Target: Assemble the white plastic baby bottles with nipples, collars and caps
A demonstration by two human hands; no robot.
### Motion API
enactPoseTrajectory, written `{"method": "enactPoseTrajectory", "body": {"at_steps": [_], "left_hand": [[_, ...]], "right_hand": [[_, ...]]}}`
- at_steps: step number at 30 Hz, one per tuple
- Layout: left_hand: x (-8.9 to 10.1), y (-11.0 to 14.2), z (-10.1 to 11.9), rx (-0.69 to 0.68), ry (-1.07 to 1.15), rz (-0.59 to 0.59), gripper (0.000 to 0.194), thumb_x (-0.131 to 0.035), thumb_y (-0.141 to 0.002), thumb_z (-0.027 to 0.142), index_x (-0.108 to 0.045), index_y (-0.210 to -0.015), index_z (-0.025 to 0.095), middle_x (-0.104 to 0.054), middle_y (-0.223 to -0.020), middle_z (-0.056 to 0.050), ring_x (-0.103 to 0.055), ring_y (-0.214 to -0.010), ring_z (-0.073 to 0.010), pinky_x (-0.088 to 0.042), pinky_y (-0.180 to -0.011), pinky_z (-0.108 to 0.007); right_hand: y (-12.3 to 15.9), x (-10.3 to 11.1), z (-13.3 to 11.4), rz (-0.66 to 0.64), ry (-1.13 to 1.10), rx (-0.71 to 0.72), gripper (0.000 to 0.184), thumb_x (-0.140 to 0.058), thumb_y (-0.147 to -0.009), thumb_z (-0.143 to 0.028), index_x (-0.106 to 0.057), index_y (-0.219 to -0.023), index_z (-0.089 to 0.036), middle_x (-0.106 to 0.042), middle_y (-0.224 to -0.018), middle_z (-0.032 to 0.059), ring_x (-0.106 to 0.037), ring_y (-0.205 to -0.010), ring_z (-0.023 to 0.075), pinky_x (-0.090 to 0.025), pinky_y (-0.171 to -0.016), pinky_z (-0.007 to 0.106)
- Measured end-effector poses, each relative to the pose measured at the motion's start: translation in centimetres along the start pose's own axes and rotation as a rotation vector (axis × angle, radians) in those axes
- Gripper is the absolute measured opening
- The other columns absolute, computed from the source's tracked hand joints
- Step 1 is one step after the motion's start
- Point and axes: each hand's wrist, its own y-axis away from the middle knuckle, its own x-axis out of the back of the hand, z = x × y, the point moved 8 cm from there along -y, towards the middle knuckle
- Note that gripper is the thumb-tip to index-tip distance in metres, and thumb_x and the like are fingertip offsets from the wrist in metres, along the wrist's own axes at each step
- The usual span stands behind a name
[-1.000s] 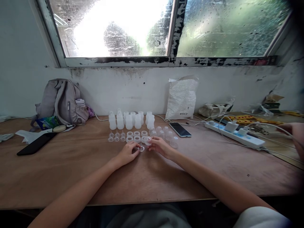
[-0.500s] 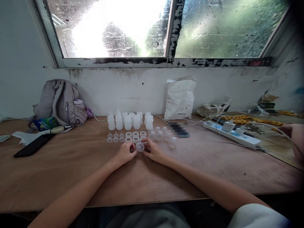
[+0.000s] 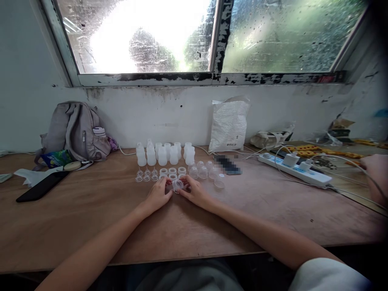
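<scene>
My left hand [image 3: 158,193] and my right hand [image 3: 196,192] meet above the table, fingers curled around a translucent bottle ring [image 3: 177,185] between them. A clear piece seems to sit at the ring, but its shape is too small to make out. Just beyond my hands lie two rows of white bottle rings [image 3: 172,171], the nearer row partly hidden by my fingers. Clear bottle nipples [image 3: 147,174] stand in rows to the left. Behind them are several frosted baby bottles [image 3: 163,155], two of them topped. Clear domed caps [image 3: 202,171] stand right of the rings, near a flat clear lid [image 3: 219,184].
A blurred phone [image 3: 228,165] and a white power strip [image 3: 295,169] with cables lie right. Another person's hand [image 3: 376,173] is at the far right. A white packet [image 3: 229,126] leans on the wall. Left are a backpack [image 3: 75,131] and a black phone [image 3: 42,186].
The round piece between my hands has turned, now showing a ring-like side, and shifted slightly. My fingers have closed in around it from both sides. The other person's hand moved slightly.
</scene>
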Motion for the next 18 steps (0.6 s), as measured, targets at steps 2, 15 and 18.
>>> {"method": "enactPoseTrajectory", "body": {"at_steps": [2,15,18], "left_hand": [[0.1,0.0,0.2,-0.005,0.004,0.003,0.020,-0.049,-0.072,0.017,-0.048,-0.092,0.018,-0.054,-0.088,-0.005,-0.051,-0.084,-0.0184,-0.042,-0.077,-0.033],[0.0,0.2,1.9,-0.105,-0.023,-0.066,0.021,-0.051,-0.073,0.025,-0.052,-0.094,0.019,-0.053,-0.094,-0.006,-0.049,-0.090,-0.0198,-0.040,-0.081,-0.033],[-0.3,0.3,1.8,-0.109,-0.044,-0.097,0.023,-0.052,-0.073,0.025,-0.053,-0.095,0.020,-0.052,-0.096,-0.006,-0.049,-0.089,-0.0195,-0.041,-0.080,-0.032]], "right_hand": [[0.0,0.0,0.2,0.000,0.053,-0.013,0.036,-0.059,-0.070,-0.027,-0.043,-0.100,-0.019,-0.057,-0.090,0.0049,-0.055,-0.083,0.0157,-0.044,-0.073,0.029],[0.0,-1.3,1.3,-0.062,0.309,0.049,0.028,-0.060,-0.070,-0.026,-0.052,-0.096,-0.019,-0.058,-0.091,0.0060,-0.052,-0.088,0.0192,-0.038,-0.077,0.033],[0.1,-1.2,1.1,-0.065,0.302,0.045,0.029,-0.060,-0.069,-0.024,-0.052,-0.096,-0.020,-0.058,-0.090,0.0053,-0.052,-0.086,0.0187,-0.038,-0.076,0.032]]}}
